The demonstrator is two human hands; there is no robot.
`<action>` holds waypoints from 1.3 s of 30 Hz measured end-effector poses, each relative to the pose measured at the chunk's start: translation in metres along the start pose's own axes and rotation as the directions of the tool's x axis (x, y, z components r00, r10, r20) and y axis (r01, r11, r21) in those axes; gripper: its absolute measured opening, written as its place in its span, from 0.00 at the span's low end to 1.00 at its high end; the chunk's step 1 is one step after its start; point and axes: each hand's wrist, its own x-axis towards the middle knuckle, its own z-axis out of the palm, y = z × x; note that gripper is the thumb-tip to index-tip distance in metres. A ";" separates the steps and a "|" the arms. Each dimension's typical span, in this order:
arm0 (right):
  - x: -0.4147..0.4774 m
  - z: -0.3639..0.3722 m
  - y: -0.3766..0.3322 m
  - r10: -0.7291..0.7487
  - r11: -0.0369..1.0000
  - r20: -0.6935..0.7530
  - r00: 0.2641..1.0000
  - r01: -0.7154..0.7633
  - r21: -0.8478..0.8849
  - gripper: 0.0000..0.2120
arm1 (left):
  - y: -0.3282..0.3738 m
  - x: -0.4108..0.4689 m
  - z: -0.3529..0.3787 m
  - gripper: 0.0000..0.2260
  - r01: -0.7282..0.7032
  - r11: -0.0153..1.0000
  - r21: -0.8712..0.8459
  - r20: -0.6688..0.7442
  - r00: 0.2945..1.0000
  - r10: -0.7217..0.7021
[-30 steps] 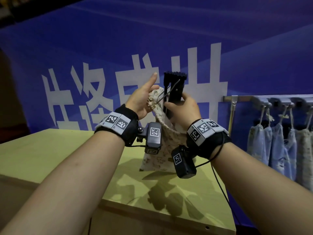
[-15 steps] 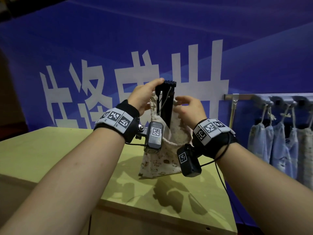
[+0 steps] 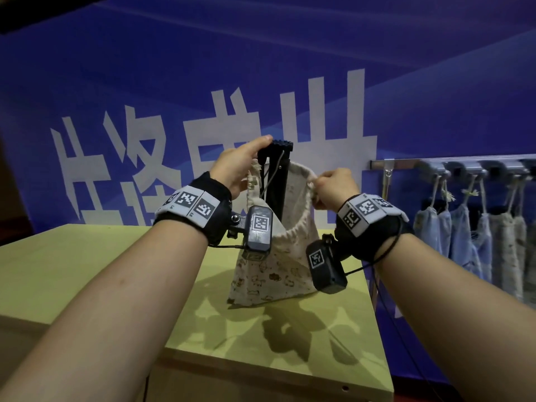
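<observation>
A cloth bag (image 3: 269,274) stands upright on the yellow-green surface (image 3: 87,256), near its right edge. The bag is soft cream fabric, printed with small brown figures, and has a gathered drawstring rim. It sags into a rough cone. A black stand (image 3: 277,181) pokes out of its mouth. The stand is hard and matt, long and narrow, with a ridged cap on top and a thin grey cord lying down its side. Its lower part is hidden inside the bag.

The left hand (image 3: 237,166) grips the top of the stand, with the thumb laid over the cap and the fingers (image 3: 232,187) curled round the near side. The right hand (image 3: 336,187) pinches the right side of the bag's rim between curled fingers (image 3: 324,177) and holds the mouth stretched wide. Each wrist wears a black band with square printed markers, and a small dark box hangs below each band.

Half a second earlier the right hand was close beside the stand and the bag's mouth was narrow. It has now drawn the rim out to the right. A second ago the right hand held the stand while the left hand held the bag, with its thumb raised.

On the blue wall at the right is a metal rail (image 3: 406,163), from which pale hanging bags (image 3: 464,236) dangle on hooks.
</observation>
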 end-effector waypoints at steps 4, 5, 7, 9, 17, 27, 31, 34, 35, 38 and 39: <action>-0.003 -0.003 -0.022 0.026 0.947 0.118 0.993 -0.062 0.314 0.12 | 0.004 -0.005 0.006 0.18 -0.014 0.999 0.046 0.021 1.000 0.013; -0.005 -0.003 -0.027 0.039 0.921 0.153 0.987 -0.095 0.378 0.12 | 0.005 -0.005 0.007 0.18 -0.011 0.998 0.061 0.020 1.000 0.010; -0.007 -0.002 -0.033 0.069 0.857 0.210 0.975 -0.166 0.487 0.13 | 0.007 -0.006 0.008 0.18 -0.010 0.998 0.055 0.028 1.000 0.008; -0.006 0.000 -0.035 0.062 0.845 0.223 0.973 -0.170 0.506 0.13 | 0.009 -0.006 0.006 0.17 -0.003 1.000 0.014 0.046 0.999 0.002; 0.000 0.017 -0.052 0.033 0.880 0.267 0.963 -0.154 0.449 0.13 | 0.012 -0.007 -0.023 0.11 -0.023 0.992 -0.123 0.002 1.000 0.023; 0.006 0.024 -0.032 -0.006 0.893 0.277 0.961 -0.119 0.434 0.11 | 0.015 -0.009 -0.027 0.15 -0.019 0.983 0.181 0.024 1.000 0.015; 0.001 0.006 -0.030 -0.021 0.907 0.274 0.961 -0.097 0.411 0.16 | 0.017 -0.008 -0.007 0.12 -0.012 0.973 0.232 0.074 0.997 -0.005; 0.002 -0.008 -0.024 -0.007 0.933 0.215 0.977 -0.071 0.354 0.18 | 0.014 -0.006 0.005 0.13 0.031 0.974 0.223 0.119 0.991 -0.059; 0.002 -0.013 -0.021 -0.005 0.941 0.193 0.981 -0.060 0.333 0.17 | 0.013 -0.006 0.008 0.14 0.048 0.975 0.216 0.137 0.987 -0.078; 0.003 -0.027 -0.012 0.001 0.953 0.161 0.987 -0.050 0.299 0.15 | 0.010 -0.007 0.018 0.15 0.084 0.969 0.231 0.222 0.966 -0.136; 0.003 -0.032 -0.008 0.004 0.956 0.162 0.987 -0.051 0.289 0.15 | 0.008 -0.008 0.022 0.15 0.087 0.961 0.261 0.261 0.952 -0.157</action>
